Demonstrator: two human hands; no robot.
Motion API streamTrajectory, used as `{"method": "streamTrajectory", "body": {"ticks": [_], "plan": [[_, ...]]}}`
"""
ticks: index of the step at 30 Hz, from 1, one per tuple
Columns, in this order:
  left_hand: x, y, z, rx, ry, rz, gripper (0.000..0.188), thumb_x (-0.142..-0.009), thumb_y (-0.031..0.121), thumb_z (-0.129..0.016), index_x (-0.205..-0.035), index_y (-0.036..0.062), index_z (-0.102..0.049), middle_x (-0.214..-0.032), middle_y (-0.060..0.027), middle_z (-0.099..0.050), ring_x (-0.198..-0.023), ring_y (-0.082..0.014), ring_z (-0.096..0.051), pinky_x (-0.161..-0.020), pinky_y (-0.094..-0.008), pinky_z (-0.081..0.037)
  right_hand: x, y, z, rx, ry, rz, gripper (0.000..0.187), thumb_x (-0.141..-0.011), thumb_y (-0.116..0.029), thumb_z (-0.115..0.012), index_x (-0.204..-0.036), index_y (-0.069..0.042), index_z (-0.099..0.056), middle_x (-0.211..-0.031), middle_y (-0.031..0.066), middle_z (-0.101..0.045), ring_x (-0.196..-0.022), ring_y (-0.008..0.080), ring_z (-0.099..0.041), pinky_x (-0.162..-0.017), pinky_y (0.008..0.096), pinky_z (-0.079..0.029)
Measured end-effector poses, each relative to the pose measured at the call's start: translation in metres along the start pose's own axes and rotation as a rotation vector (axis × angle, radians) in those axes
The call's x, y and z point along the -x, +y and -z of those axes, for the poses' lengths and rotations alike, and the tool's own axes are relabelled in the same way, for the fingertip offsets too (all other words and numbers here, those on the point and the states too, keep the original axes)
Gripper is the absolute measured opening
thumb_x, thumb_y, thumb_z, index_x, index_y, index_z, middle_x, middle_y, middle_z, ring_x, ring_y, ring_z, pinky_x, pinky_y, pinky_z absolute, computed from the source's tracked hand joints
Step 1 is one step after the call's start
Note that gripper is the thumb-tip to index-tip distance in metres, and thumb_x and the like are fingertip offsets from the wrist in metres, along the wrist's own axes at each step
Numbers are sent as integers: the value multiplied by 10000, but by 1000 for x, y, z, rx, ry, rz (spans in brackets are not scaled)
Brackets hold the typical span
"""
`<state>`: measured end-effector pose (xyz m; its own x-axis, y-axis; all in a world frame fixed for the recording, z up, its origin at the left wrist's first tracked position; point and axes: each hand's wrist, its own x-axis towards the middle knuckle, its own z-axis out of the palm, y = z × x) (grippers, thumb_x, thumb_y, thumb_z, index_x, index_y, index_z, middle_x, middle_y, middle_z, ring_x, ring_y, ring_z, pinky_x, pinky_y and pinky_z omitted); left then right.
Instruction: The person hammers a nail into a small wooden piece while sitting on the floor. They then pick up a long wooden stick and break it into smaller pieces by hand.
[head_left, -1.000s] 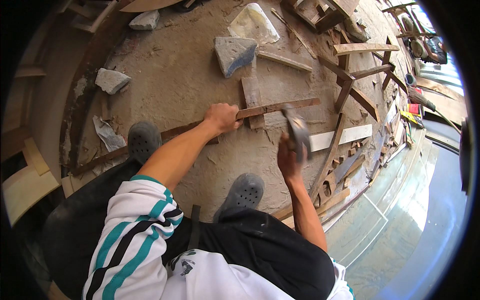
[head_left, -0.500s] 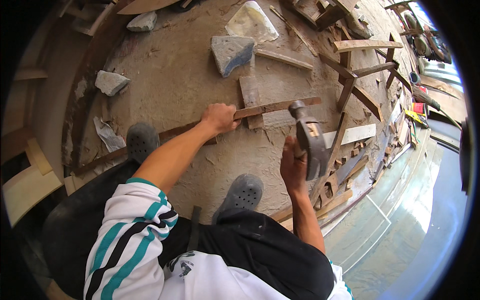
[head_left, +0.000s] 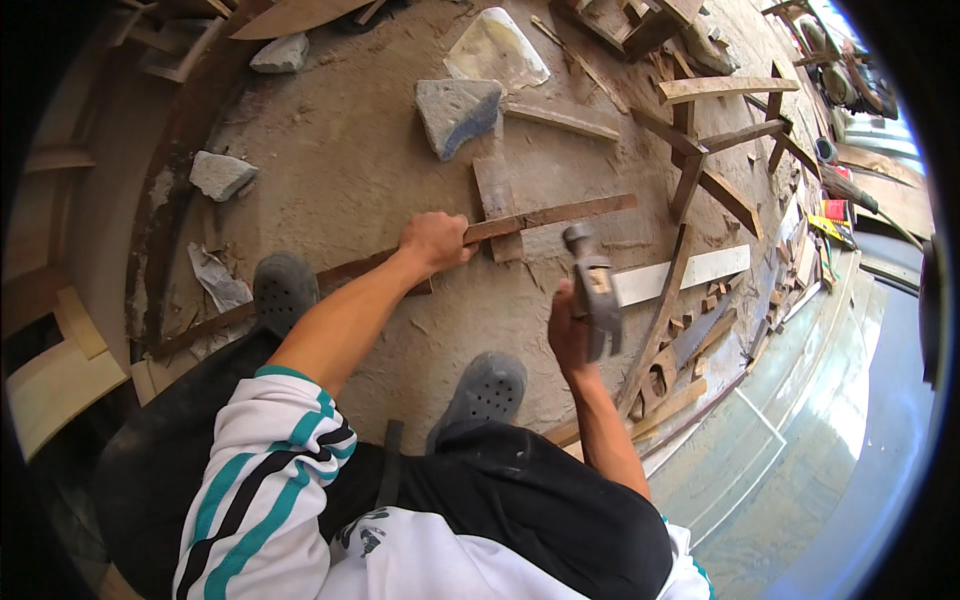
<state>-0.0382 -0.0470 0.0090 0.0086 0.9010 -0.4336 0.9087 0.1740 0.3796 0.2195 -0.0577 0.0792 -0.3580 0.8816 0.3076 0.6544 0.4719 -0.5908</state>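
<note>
A long, narrow brown wooden strip [head_left: 550, 214] runs across the dusty floor, its right part crossing over a short flat board [head_left: 494, 187]. My left hand [head_left: 435, 241] is closed round the strip just left of that board. To the right, my right hand [head_left: 570, 335] grips a claw hammer [head_left: 597, 300] with a dark metal head. The hammer is raised off the floor, below the strip's right end and apart from it. Its handle is mostly hidden behind the head and my fingers.
A stone block [head_left: 456, 115] lies beyond the strip, with a smaller stone [head_left: 222, 175] at left. A wooden frame [head_left: 700, 145] stands at the right. Nearer are a white board [head_left: 683, 276], a handsaw [head_left: 672, 365] and wood scraps. My grey clogs [head_left: 484, 392] rest on the floor.
The hammer and my right hand have shifted left and slightly down. My left hand still holds the strip in about the same place; the view has moved slightly.
</note>
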Motion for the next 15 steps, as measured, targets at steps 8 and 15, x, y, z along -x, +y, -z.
{"method": "streamTrajectory", "body": {"ticks": [8,15], "plan": [[-1,1,-6,-11,3,-6,382,-844,421,-722,-952,56,-696,-879,-185,-729,-856,-371,-718,-772,-486,-574,9,27,-8,-196,-119,-320,94,-908,-129,-711,-944,-49,-676,-806,145,-671,-686,290,-656,-624,375,-511],[-2,3,-4,17,56,-20,380,-813,384,-743,-912,25,-668,-817,-221,-707,-787,-406,-704,-736,-506,-560,0,37,-15,-140,-48,-9,88,-918,-142,-690,-925,-58,-665,-704,140,-636,-577,338,-620,-531,397,-494]]}}
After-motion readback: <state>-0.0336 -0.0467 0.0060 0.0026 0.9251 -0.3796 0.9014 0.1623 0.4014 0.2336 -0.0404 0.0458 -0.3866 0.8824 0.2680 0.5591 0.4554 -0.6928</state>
